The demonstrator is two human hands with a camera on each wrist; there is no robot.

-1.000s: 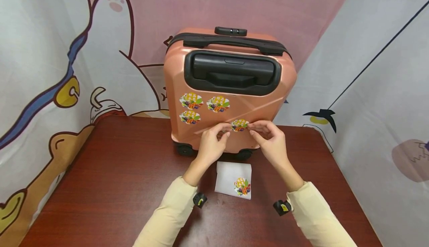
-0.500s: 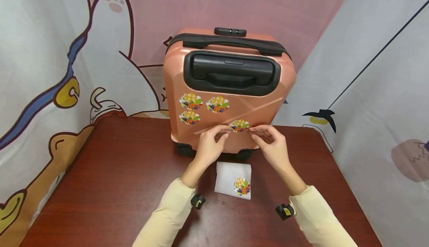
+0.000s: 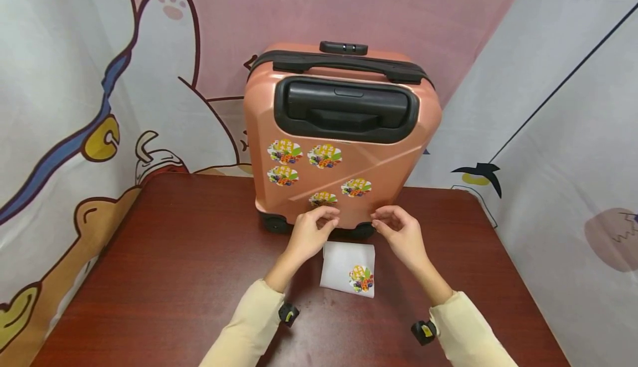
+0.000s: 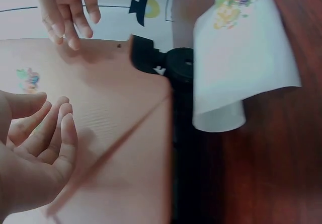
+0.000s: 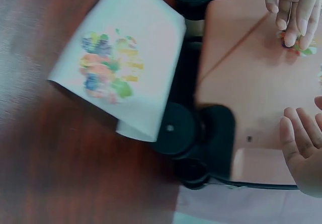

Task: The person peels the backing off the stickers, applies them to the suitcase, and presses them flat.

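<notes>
An upright pink suitcase (image 3: 389, 159) carries several round fruit stickers on its front. My left hand (image 3: 310, 234) is just below the lower middle sticker (image 3: 323, 197), its fingers loosely bent and holding nothing. To the right, my right hand (image 3: 402, 234) hovers before the suitcase's lower corner, also holding nothing. Between and above the hands, the lower right sticker (image 3: 356, 187) lies on the suitcase face. In the left wrist view, the left hand's fingers (image 4: 64, 133) are apart from the thumb. The right hand (image 5: 304, 146) shows relaxed fingers in its own wrist view.
White backing paper (image 3: 339, 264), curled under at one edge, lies on the brown table (image 3: 189, 278) before the suitcase. One fruit sticker (image 3: 361, 278) is on it. Black wheels (image 3: 275, 223) support the suitcase. A cartoon-print cloth (image 3: 558, 151) hangs behind and around the table.
Both hands have come away from the lower right sticker and moved down toward the body. That sticker stays on the suitcase. The lower middle sticker, earlier behind the left hand, now shows.
</notes>
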